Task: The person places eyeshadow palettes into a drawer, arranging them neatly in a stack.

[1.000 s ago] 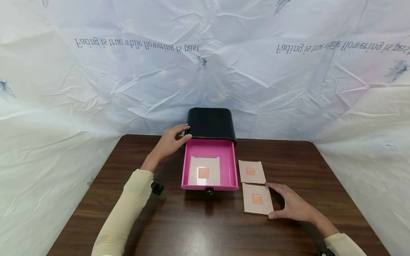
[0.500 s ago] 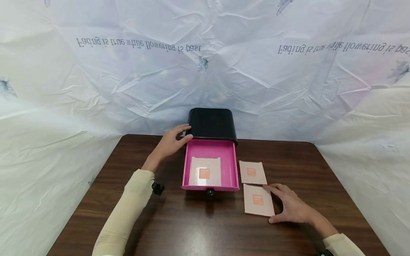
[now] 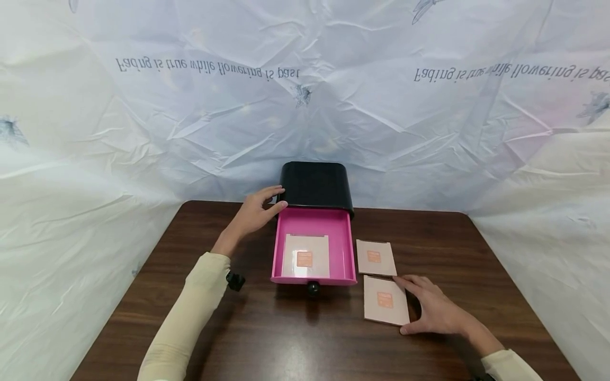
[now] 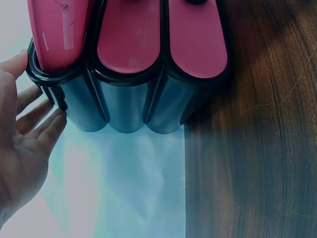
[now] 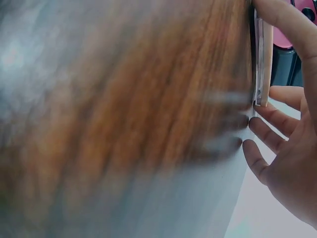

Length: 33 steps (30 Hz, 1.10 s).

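Observation:
A black desktop drawer unit [image 3: 315, 182] stands at the back of the table, its pink top drawer [image 3: 339, 254] pulled out. Inside the drawer lies a pale pink square compact case [image 3: 290, 264] with an orange label. To the drawer's right, two similar cases lie flat: a far case [image 3: 383, 251] and a near case [image 3: 374, 312]. My right hand [image 3: 440, 309] holds the near case at its right end, thumb at the near corner, fingers at the far one. My left hand [image 3: 251, 214] rests with extended fingers against the unit's left side, thumb by its front edge.
Two lower pink drawer fronts [image 4: 130, 37] are pushed in. A black knob [image 3: 312, 288] sticks out from the pulled drawer. The dark wooden table [image 3: 295, 338] is bounded at the back and sides by a crinkled white sheet [image 3: 229, 116].
The near case has shifted slightly toward me with my right hand, and a narrow gap now shows between it and the far case. My left hand keeps its place on the unit.

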Each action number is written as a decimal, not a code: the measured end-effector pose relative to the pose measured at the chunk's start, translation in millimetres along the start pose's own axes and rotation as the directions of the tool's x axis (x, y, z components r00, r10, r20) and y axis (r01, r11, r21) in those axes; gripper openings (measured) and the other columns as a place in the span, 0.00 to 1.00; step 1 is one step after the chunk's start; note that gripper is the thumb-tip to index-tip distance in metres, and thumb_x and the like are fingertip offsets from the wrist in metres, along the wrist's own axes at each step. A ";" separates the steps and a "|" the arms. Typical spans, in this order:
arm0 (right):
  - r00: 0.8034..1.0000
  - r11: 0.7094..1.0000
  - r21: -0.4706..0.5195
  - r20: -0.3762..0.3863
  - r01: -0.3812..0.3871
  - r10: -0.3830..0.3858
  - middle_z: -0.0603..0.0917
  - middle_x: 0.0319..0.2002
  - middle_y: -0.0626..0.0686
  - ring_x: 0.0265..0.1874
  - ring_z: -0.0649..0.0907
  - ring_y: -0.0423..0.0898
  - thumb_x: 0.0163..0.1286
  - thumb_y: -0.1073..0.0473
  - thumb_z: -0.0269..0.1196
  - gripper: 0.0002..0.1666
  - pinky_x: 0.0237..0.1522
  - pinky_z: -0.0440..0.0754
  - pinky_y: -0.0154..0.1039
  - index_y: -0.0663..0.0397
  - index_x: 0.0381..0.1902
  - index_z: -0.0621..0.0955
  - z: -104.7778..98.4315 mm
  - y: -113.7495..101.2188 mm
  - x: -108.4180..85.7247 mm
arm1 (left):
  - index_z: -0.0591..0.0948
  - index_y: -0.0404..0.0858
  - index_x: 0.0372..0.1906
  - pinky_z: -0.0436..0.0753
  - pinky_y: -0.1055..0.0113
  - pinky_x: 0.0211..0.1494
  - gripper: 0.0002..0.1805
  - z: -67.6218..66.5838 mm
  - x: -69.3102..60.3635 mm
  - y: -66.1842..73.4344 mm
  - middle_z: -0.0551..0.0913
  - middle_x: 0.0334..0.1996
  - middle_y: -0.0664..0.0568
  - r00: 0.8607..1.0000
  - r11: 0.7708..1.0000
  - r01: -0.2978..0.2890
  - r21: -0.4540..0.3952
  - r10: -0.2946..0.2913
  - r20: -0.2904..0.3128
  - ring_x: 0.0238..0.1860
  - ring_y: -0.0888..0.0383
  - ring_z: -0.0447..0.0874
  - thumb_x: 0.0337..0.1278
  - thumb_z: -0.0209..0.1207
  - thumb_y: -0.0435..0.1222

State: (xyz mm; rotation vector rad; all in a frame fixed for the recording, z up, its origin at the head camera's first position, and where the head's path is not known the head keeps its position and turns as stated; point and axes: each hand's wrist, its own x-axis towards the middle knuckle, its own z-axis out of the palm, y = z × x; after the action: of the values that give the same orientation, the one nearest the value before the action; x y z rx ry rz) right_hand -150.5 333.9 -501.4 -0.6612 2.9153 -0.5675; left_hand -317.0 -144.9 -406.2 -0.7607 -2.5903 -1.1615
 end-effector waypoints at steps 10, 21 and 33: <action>0.999 0.998 -0.047 -0.013 0.046 -0.047 0.70 0.68 0.59 0.65 0.72 0.60 0.44 0.21 0.75 0.68 0.51 0.82 0.57 0.51 0.76 0.69 -3.9 -6.2 -6.4 | 0.77 0.41 0.70 0.78 0.51 0.68 0.31 1.2 -0.5 0.2 0.73 0.72 0.48 1.000 1.000 0.001 0.002 -0.001 -0.003 0.71 0.49 0.72 0.71 0.60 0.53; 0.998 0.998 0.041 -0.046 0.050 -0.048 0.71 0.72 0.64 0.69 0.70 0.70 0.45 0.26 0.77 0.65 0.53 0.77 0.70 0.51 0.76 0.70 -4.8 -5.6 -10.3 | 0.77 0.41 0.70 0.78 0.52 0.69 0.31 1.6 0.3 -1.1 0.73 0.72 0.48 1.000 1.000 0.002 -0.003 -0.002 -0.009 0.71 0.49 0.72 0.70 0.60 0.54; 0.993 0.997 0.077 -0.116 -0.013 0.022 0.66 0.74 0.68 0.69 0.66 0.74 0.47 0.33 0.80 0.65 0.50 0.72 0.78 0.42 0.79 0.65 -24.5 -6.4 -16.4 | 0.77 0.41 0.70 0.78 0.51 0.68 0.31 1.0 -0.6 1.7 0.73 0.72 0.47 1.000 1.000 0.003 0.005 -0.003 -0.010 0.71 0.48 0.73 0.71 0.60 0.53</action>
State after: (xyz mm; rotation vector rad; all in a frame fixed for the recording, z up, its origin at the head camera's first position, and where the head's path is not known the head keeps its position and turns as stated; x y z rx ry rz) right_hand -137.5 343.9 -476.2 -0.6120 2.9858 -0.7354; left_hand -315.6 -143.4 -406.0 -0.7487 -2.5862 -1.1564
